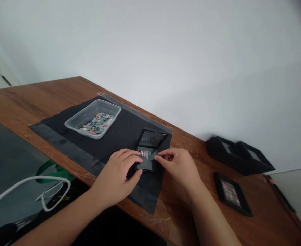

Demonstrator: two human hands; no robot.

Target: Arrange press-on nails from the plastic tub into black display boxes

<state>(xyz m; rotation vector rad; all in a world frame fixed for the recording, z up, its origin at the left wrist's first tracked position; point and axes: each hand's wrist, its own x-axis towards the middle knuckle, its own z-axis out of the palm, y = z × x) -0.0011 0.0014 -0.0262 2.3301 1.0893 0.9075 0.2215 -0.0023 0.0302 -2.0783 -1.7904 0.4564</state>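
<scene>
A small black case (150,150) lies open on a black cloth mat (125,131), its lid tilted up at the back. A row of small coloured press-on nails (145,153) sits inside it. My left hand (117,177) rests against the case's left side, fingers curled round its edge and thumb at the front. My right hand (177,165) is at the case's right side, fingertips pinched together just beside the row of nails; whether a nail is between them is too small to tell.
A clear plastic tub (94,119) with several coloured nails stands on the mat to the back left. On the brown wooden table (37,99) at the right lie a stack of black cases (239,155) and a shut flat case (231,193). A white cable (37,186) hangs below the table's front edge.
</scene>
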